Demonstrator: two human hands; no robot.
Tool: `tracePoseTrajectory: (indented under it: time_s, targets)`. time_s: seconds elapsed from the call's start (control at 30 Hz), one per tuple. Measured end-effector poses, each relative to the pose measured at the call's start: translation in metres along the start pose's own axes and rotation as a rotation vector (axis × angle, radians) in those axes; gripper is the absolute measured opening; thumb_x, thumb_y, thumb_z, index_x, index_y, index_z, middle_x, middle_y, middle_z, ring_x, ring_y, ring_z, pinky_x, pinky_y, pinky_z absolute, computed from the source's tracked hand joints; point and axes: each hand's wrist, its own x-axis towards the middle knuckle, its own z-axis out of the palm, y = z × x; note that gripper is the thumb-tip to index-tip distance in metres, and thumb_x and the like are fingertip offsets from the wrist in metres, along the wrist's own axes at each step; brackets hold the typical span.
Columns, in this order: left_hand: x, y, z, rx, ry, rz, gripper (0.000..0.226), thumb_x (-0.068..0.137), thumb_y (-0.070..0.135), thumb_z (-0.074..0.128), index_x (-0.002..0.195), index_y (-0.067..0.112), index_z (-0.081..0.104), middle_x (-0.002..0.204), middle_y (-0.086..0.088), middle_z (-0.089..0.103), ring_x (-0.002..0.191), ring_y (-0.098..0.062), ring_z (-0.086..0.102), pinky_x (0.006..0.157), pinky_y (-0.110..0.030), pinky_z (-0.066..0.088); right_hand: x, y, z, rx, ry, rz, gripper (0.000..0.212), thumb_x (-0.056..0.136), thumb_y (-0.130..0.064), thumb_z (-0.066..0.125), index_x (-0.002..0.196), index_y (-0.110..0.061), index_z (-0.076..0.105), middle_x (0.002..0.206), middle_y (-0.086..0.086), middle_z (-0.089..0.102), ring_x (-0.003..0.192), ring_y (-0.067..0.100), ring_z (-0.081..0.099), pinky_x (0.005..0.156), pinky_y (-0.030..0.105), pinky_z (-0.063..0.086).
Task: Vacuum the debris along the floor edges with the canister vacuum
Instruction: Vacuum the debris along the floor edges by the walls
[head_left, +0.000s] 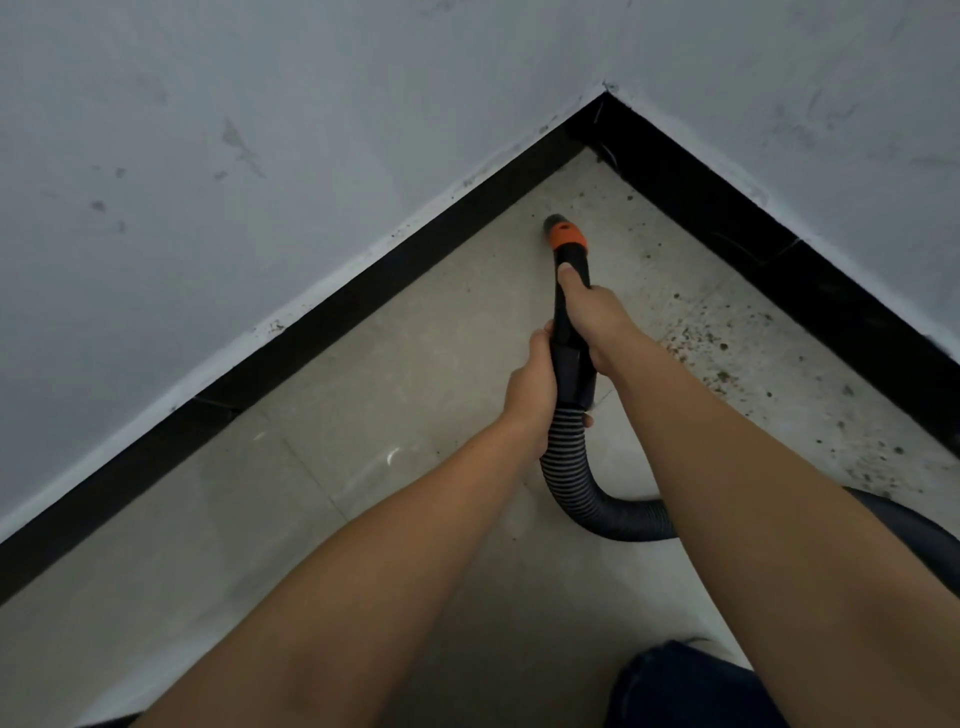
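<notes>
Head view: both hands wrapped round black plastic vacuum wand (570, 332), right hand (589, 312) forward, left hand (532, 387) at ribbed hose (571, 467). Orange-collared nozzle (563, 231) near corner. Better swept low, rightward over dark debris specks (696, 338) beside black skirting (779, 249).

The corner (605, 98) where the two walls meet closes the way ahead, a black baseboard (363, 291) running out from it on both sides. Open tile floor (363, 467) lies back from the corner on the left. Right of it, the ribbed hose (582, 488) loops across the floor, and debris (701, 338) speckles the tiles beside the baseboard.
</notes>
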Motion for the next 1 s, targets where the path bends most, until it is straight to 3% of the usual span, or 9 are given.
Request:
tracePoseTrajectory:
  time_s: [0.23,0.37,0.6,0.8,1.0]
  targets:
    - [0.000,-0.003,0.008,-0.045,0.006,-0.013,0.069,0.094,0.061,0.035,0.110,0.001,0.066,0.083,-0.018,0.064,0.057,-0.027,0.060,0.043,-0.029,0.048,0.006,0.000,-0.005,-0.050,-0.035,0.002,0.043,0.097,-0.047,0.045,0.104,-0.006,0.055,0.074,0.005,0.057,0.059,0.016,0.055,0.052,0.024,0.046]
    - [0.003,0.004,0.011,-0.075,-0.004,-0.001,0.069,0.096,0.061,0.031,0.109,0.002,0.065,0.083,-0.018,0.064,0.057,-0.025,0.060,0.046,-0.030,0.050,0.017,-0.007,-0.004,-0.061,-0.064,0.004,0.049,0.095,-0.049,0.047,0.109,-0.004,0.056,0.080,0.010,0.061,0.065,0.021,0.059,0.071,0.034,0.054]
    - [0.012,0.026,0.019,-0.091,-0.023,0.003,0.073,0.094,0.065,0.034,0.118,0.003,0.062,0.090,-0.019,0.065,0.061,-0.028,0.062,0.052,-0.033,0.054,0.034,-0.029,-0.005,-0.126,-0.100,0.027,0.059,0.092,-0.055,0.047,0.118,-0.003,0.058,0.091,0.010,0.061,0.078,0.023,0.059,0.085,0.038,0.054]
    - [0.003,0.019,0.030,-0.115,-0.020,0.004,0.071,0.095,0.065,0.030,0.111,0.004,0.064,0.082,-0.015,0.066,0.054,-0.025,0.062,0.061,-0.040,0.057,0.029,-0.030,-0.014,-0.208,-0.199,0.044,0.051,0.094,-0.056,0.044,0.101,-0.008,0.061,0.081,0.006,0.060,0.068,0.018,0.058,0.062,0.029,0.051]
    - [-0.019,0.007,0.030,-0.112,-0.045,-0.033,0.072,0.096,0.065,0.026,0.110,0.004,0.063,0.081,-0.014,0.066,0.052,-0.024,0.063,0.058,-0.037,0.058,0.010,-0.021,-0.019,-0.278,-0.221,0.049,0.053,0.095,-0.055,0.042,0.105,-0.007,0.062,0.076,0.005,0.059,0.064,0.016,0.057,0.058,0.027,0.049]
